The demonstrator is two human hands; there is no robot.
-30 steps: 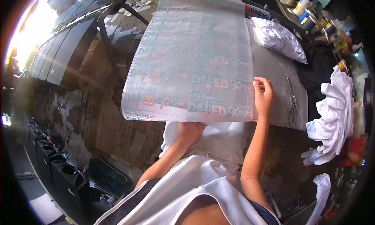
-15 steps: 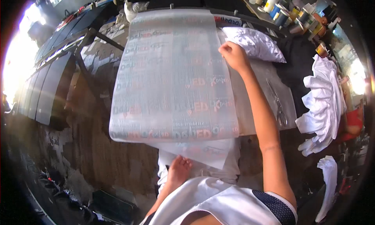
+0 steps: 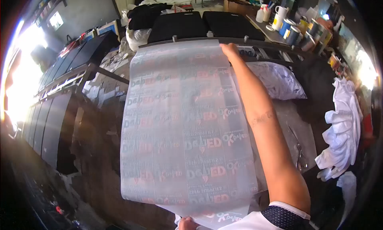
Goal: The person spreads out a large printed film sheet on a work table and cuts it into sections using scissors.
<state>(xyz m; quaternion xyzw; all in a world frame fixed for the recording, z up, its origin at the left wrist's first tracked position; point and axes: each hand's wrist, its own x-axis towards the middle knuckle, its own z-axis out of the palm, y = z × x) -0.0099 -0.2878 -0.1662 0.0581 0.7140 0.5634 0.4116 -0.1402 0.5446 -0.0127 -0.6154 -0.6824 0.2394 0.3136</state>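
Note:
A long translucent film sheet (image 3: 187, 122) with repeated mirrored "DepED" lettering lies over the table, its near end curling down over the front edge. At its far right corner, my right hand (image 3: 229, 50) is closed on the sheet's edge, the arm stretched along the right side. My left hand (image 3: 187, 223) shows only in part at the bottom of the view, beside the hanging near end of the film; its fingers are too hidden to tell their pose. To the right of my forearm is a clear plastic bag (image 3: 277, 80) of white material. Metal scissors (image 3: 299, 150) lie nearer on the right.
Ruffled white cloth (image 3: 341, 126) hangs at the right. Black padded panels (image 3: 175, 26) stand beyond the table's far rail. Paint tubs (image 3: 292, 34) and bottles crowd a shelf at the back right. A dark metal frame (image 3: 85, 76) stands on the left.
My right hand has moved forward to the sheet's far right corner and taken hold there. The view has tilted up, leaving my left hand at the bottom edge.

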